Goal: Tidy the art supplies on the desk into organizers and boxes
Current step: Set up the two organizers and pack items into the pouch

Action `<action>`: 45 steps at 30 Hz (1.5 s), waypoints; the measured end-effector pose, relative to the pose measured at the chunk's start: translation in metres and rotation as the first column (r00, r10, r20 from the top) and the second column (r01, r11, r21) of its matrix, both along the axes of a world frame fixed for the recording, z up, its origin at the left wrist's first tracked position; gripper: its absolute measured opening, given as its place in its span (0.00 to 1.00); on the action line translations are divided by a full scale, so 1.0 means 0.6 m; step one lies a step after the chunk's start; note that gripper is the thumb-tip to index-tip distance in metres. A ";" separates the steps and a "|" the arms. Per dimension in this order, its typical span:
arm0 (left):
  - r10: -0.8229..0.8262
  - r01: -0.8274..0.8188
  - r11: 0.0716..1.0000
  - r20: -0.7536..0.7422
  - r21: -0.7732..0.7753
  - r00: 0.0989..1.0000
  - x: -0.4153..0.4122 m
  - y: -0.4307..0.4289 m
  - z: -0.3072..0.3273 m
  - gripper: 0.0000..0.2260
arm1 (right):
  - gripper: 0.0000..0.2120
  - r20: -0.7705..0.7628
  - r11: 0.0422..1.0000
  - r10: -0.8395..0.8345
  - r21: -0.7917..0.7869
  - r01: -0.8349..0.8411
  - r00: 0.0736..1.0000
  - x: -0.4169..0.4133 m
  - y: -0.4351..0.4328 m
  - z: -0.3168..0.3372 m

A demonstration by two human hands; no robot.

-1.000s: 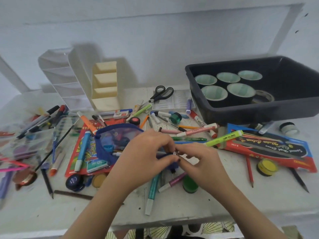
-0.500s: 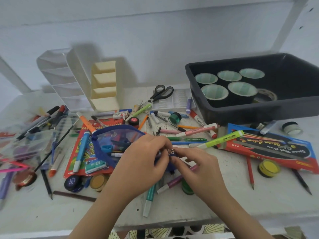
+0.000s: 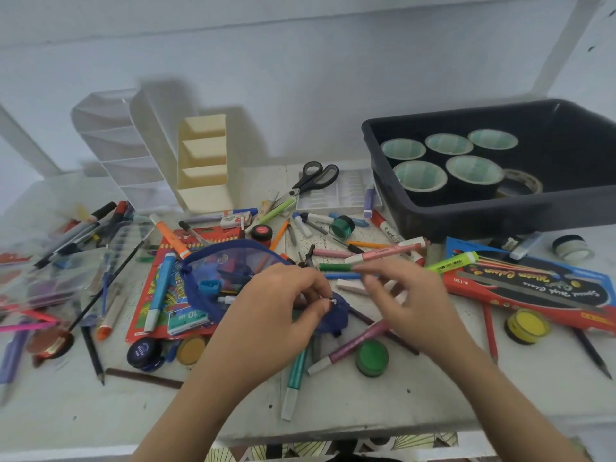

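Pinching the zipper pull point(image 3: 330, 299) of the blue mesh pencil pouch point(image 3: 226, 261), left hand point(image 3: 276, 315) mid-desk, pouch lying partly on a red box point(image 3: 146, 315), right hand point(image 3: 410, 301) loose-fingered, holding nothing, above scattered markers point(image 3: 383, 255).

I am facing a plain pale wall point(image 3: 300, 61), leaning over a white speckled desk point(image 3: 383, 406); beneath its edge a leaf pattern point(image 3: 426, 442) is showing, perhaps floor or cloth.
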State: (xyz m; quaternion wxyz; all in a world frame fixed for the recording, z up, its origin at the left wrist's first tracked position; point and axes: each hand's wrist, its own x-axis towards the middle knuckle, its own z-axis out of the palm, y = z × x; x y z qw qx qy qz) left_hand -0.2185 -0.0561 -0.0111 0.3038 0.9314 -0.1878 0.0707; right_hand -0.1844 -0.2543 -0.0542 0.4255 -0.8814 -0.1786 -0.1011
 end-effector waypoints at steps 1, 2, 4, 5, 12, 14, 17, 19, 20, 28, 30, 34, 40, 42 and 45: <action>-0.001 0.001 1.000 0.001 -0.002 1.000 0.000 0.001 0.000 0.05 | 0.12 0.003 0.993 -0.047 -0.110 0.047 0.999 0.020 -0.007 0.001; -0.002 0.002 1.000 0.000 0.000 1.000 0.000 0.003 0.000 0.06 | 0.11 0.010 0.972 -0.080 -0.220 0.081 0.997 0.038 -0.013 0.002; 0.006 -0.006 1.000 0.002 0.000 1.000 -0.001 0.008 0.001 0.08 | 0.11 0.008 0.921 -0.083 -0.380 0.080 0.997 0.066 -0.015 0.005; 0.012 -0.012 1.000 0.004 -0.003 1.000 -0.002 0.012 0.001 0.08 | 0.11 -0.004 0.900 -0.060 -0.434 0.052 0.998 0.076 -0.013 0.007; 0.100 -0.105 0.993 0.079 0.061 0.992 -0.014 0.065 0.008 0.11 | 0.11 -0.059 0.792 0.096 -0.601 -0.112 0.994 0.102 0.020 0.013; 0.167 -0.173 0.984 0.114 0.042 0.979 -0.017 0.081 0.010 0.11 | 0.09 -0.076 0.788 0.107 -0.602 -0.131 0.991 0.106 0.026 0.013; 0.318 -0.322 0.947 0.157 -0.001 0.935 -0.017 0.102 0.007 0.06 | 0.06 -0.140 0.784 0.112 -0.596 -0.174 0.984 0.112 0.030 0.014; 0.365 -0.379 0.925 0.206 0.028 0.908 -0.015 0.110 0.007 0.05 | 0.05 -0.183 0.790 0.114 -0.580 -0.200 0.977 0.116 0.030 0.018; 0.373 -0.394 0.918 0.232 0.052 0.898 -0.015 0.114 0.006 0.07 | 0.04 -0.201 0.802 0.107 -0.562 -0.204 0.974 0.118 0.028 0.020; 0.402 -0.403 0.915 -0.023 -0.026 0.915 -0.010 0.137 0.003 0.20 | 0.15 -0.003 0.952 0.039 -0.304 -0.039 0.999 0.136 0.021 0.087; 0.402 -0.402 0.913 -0.009 -0.064 0.916 -0.007 0.139 0.001 0.20 | 0.13 0.038 0.989 0.060 -0.135 -0.054 0.997 0.129 0.032 0.115; 0.470 -0.463 0.877 0.024 -0.130 0.883 -0.002 0.141 -0.001 0.19 | 0.12 0.103 0.927 0.230 0.279 -0.250 0.968 0.088 0.077 0.154; 0.540 -0.528 0.821 -0.007 -0.220 0.842 -0.003 0.145 0.003 0.17 | 0.10 0.108 0.887 0.456 0.018 -0.461 0.883 0.044 0.131 0.133; 0.537 -0.522 0.818 -0.005 -0.240 0.844 -0.004 0.144 0.005 0.18 | 0.11 0.109 0.854 0.485 -0.274 -0.443 0.868 0.044 0.134 0.122; 0.538 -0.524 0.812 -0.020 -0.255 0.843 -0.003 0.146 0.007 0.17 | 0.12 0.064 0.781 0.514 -0.449 -0.435 0.855 0.040 0.135 0.109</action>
